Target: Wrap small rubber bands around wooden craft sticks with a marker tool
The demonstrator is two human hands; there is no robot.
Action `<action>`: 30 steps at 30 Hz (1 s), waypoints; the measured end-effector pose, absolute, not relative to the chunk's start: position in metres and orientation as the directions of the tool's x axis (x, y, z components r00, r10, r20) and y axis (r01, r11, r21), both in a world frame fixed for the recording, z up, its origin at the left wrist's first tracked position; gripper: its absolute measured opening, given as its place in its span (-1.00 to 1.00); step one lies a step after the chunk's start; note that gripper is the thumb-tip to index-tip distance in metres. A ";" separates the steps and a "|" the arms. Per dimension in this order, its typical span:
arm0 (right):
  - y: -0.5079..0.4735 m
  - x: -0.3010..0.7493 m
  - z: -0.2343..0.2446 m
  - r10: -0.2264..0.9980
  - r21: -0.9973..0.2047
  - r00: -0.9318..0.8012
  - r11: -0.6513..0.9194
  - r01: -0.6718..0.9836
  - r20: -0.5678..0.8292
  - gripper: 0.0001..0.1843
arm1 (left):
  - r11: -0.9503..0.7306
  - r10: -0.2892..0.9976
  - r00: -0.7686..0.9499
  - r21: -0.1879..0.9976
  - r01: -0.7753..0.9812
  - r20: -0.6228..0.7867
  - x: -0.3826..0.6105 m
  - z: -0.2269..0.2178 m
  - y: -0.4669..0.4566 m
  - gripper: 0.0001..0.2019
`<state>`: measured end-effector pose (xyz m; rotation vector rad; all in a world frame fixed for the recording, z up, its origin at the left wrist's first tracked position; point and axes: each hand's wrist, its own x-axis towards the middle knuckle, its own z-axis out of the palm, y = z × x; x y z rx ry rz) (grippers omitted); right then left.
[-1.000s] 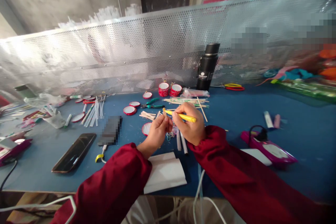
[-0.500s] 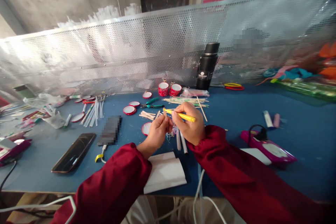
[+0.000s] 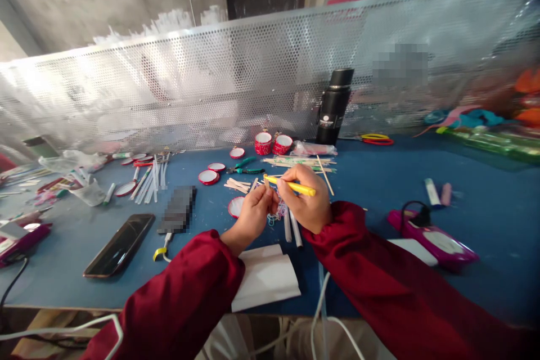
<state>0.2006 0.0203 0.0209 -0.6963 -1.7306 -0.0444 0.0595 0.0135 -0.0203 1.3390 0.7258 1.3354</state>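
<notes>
My left hand (image 3: 255, 211) is closed in a pinch on a short wooden stick (image 3: 266, 183), whose end pokes up above the fingertips. In my right hand (image 3: 311, 202) is a yellow pen-shaped tool (image 3: 301, 187), held like a pencil. Its tip points left and meets or nearly meets the stick's upper end; I cannot tell whether they touch. Under the hands lie small coloured bands (image 3: 276, 215) and two pale glue sticks (image 3: 295, 228). Left of them are a red-rimmed lid (image 3: 234, 207), partly hidden, and loose wooden sticks (image 3: 237, 184).
Green-handled pliers (image 3: 247, 167), red tins (image 3: 263, 144) and a black flask (image 3: 334, 107) stand or lie further back, before a perforated metal screen (image 3: 177, 90). A phone (image 3: 119, 246) is at left, folded white paper (image 3: 268, 280) in front, and a purple power strip (image 3: 434, 239) at right.
</notes>
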 end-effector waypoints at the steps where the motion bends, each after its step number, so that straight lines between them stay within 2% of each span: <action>1: 0.020 0.201 0.021 0.427 -0.333 -0.105 0.817 0.471 0.898 -0.83 | -0.252 0.933 0.191 0.934 -0.254 0.304 0.060 -0.021 0.014 -0.51; 9: 0.018 0.200 0.023 0.441 -0.341 -0.123 0.818 0.463 0.889 -0.82 | -0.272 0.928 0.205 0.941 -0.201 0.312 0.060 -0.017 0.011 -0.51; 24: 0.018 0.201 0.022 0.483 -0.399 -0.065 0.785 0.474 0.873 -0.84 | -0.238 0.937 0.204 0.946 -0.220 0.283 0.060 -0.017 0.010 -0.51; 30: 0.017 0.201 0.022 0.450 -0.364 -0.088 0.809 0.461 0.889 -0.83 | -0.246 0.937 0.197 0.944 -0.219 0.289 0.060 -0.016 0.010 -0.52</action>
